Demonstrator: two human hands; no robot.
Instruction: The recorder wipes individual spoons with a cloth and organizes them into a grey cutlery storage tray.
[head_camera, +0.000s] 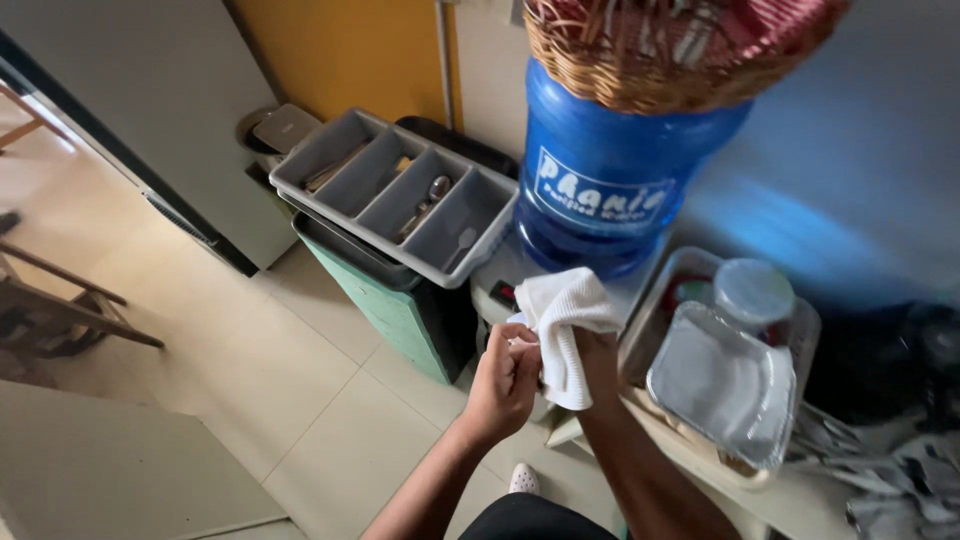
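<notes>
My right hand (600, 355) is mostly wrapped in a white ribbed cloth (562, 330) and grips it from below. My left hand (505, 380) is closed against the cloth's left edge, its fingers curled around a fold. Whether something small is inside the fold I cannot tell. Both hands are in front of a blue water jug (600, 180). A grey cutlery tray (345, 175) lies up and to the left of my hands, with a few spoons in its compartments.
A wicker basket (660, 60) sits on top of the jug. Clear plastic lidded containers (725, 385) are stacked to the right. A green cabinet (385, 310) stands under the tray. A pale tiled floor (250, 370) and wooden furniture legs (60, 310) are at the left.
</notes>
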